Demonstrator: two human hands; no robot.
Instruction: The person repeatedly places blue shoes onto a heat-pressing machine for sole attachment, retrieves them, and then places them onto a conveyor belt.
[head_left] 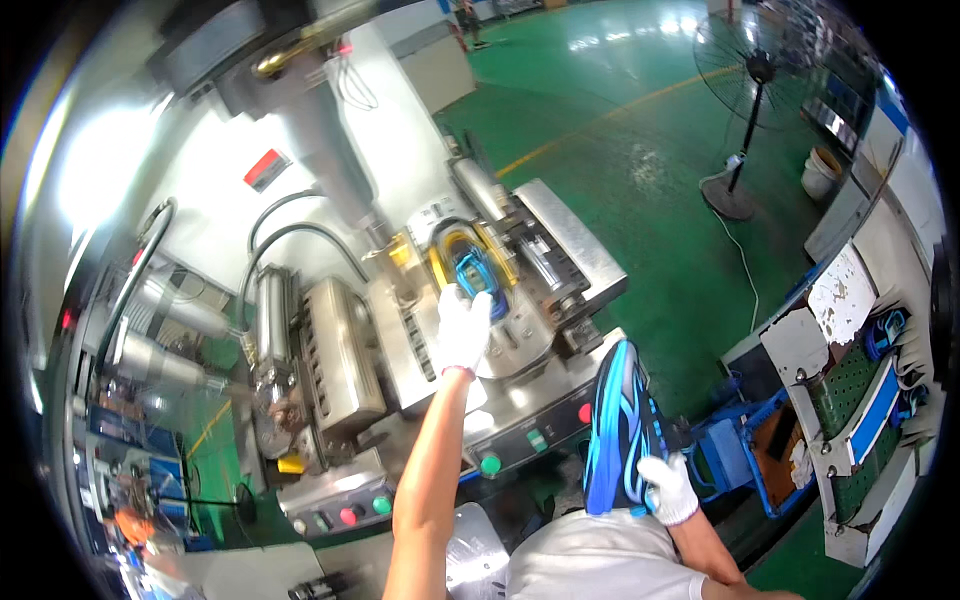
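Note:
Both hands wear white gloves. My left hand [463, 328] reaches forward to a metal machine [510, 350], its fingers stretched and apart at the near end of a blue piece [472, 268], which looks like a shoe upper. That piece sits inside a yellow-and-dark U-shaped clamp [440, 262]; whether the fingers touch it is hard to make out. Low on the right, my right hand [668, 490] is closed on the lower edge of a blue and black shoe upper [612, 430], held upright beside the machine's front corner.
Round buttons [490, 465] line the machine's front panel. Cylinders and a ribbed metal block [340, 350] stand to the left, with black hoses above. On the right are a blue crate [775, 455] and a rack [865, 430] holding blue pieces. A pedestal fan [757, 70] stands farther off.

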